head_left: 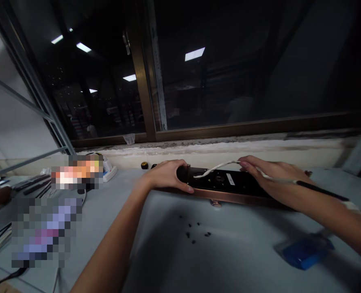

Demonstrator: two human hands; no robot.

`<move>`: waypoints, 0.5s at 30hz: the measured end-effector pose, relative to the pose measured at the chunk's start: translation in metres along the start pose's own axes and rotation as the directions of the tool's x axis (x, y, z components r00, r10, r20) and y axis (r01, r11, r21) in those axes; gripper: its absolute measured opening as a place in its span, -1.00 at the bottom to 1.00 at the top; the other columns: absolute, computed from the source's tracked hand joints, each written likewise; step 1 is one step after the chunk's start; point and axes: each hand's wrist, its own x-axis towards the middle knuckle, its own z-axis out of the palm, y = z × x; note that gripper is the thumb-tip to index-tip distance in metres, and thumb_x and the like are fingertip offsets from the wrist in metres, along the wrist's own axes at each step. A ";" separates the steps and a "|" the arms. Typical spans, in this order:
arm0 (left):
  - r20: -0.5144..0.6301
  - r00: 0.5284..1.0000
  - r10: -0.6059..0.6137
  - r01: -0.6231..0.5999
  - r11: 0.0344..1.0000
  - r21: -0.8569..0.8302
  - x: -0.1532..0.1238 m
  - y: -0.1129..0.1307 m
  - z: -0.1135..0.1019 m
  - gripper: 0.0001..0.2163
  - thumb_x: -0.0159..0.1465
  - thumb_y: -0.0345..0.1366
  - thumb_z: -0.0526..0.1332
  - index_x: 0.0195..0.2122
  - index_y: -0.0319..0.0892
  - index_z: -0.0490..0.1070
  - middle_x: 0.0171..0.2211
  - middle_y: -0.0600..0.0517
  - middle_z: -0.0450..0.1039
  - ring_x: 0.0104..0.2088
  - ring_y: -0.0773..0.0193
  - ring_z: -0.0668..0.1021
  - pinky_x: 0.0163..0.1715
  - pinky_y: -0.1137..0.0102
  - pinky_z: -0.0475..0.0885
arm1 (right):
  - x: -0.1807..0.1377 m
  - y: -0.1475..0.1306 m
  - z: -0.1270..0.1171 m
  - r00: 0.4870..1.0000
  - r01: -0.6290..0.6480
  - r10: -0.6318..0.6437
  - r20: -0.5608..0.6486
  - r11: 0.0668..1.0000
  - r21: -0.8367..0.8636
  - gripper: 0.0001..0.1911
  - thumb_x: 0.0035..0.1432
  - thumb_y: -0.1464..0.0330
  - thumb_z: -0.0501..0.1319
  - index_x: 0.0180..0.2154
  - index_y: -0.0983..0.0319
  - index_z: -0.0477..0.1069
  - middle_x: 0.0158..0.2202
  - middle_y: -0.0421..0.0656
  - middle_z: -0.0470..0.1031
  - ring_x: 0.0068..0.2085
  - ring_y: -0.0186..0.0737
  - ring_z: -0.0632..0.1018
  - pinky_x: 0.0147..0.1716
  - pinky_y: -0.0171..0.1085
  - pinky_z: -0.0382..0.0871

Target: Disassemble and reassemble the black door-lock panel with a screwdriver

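Note:
A long black panel with a copper-coloured edge (229,185) lies across the light table below a dark window. My left hand (168,176) is wrapped round its left end. My right hand (267,173) rests on the panel's right part, and its fingertips pinch a thin white cable (217,167) that runs from the panel's middle up to them. A black cable or tool (320,190) lies over my right wrist. Several small dark screws (195,232) lie loose on the table in front of the panel.
A blue plastic box (307,250) sits at the near right. Cables and dark tools (31,185) lie at the left, beside a white item (109,171). A small yellow-and-black part (144,165) sits by the wall. The window sill (229,144) runs behind.

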 end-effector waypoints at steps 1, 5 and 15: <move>0.000 1.000 0.004 -0.004 1.000 -0.012 0.000 -0.001 0.001 -0.47 -0.13 0.07 0.29 -0.17 -0.08 0.32 -0.20 0.05 0.42 -0.20 0.14 0.44 -0.29 0.38 0.28 | 0.001 0.002 0.001 1.000 -0.001 0.000 0.006 1.000 0.011 -0.54 0.20 0.10 -0.27 -0.24 0.08 0.34 -0.42 -0.11 0.54 -0.38 0.00 0.54 -0.45 -0.18 0.29; -0.026 0.999 0.030 -0.031 0.998 -0.056 -0.002 -0.006 0.006 -0.48 -0.11 0.05 0.28 -0.16 -0.09 0.31 -0.17 0.04 0.41 -0.18 0.15 0.43 -0.25 0.38 0.29 | 0.001 0.007 0.005 0.998 0.040 -0.045 0.047 0.994 0.105 -0.54 0.16 0.03 -0.18 -0.22 0.08 0.38 -0.35 -0.14 0.55 -0.29 0.00 0.53 -0.34 -0.12 0.32; 0.007 1.000 -0.017 0.017 0.996 -0.091 -0.007 0.001 0.007 -0.49 -0.09 0.02 0.29 -0.13 -0.07 0.33 -0.19 0.05 0.41 -0.18 0.15 0.43 -0.25 0.38 0.28 | -0.006 0.012 0.008 0.951 0.296 -0.309 0.020 0.927 0.229 -0.46 0.04 -0.04 -0.03 -0.16 0.18 0.41 -0.14 -0.01 0.51 -0.14 0.09 0.50 -0.25 -0.06 0.38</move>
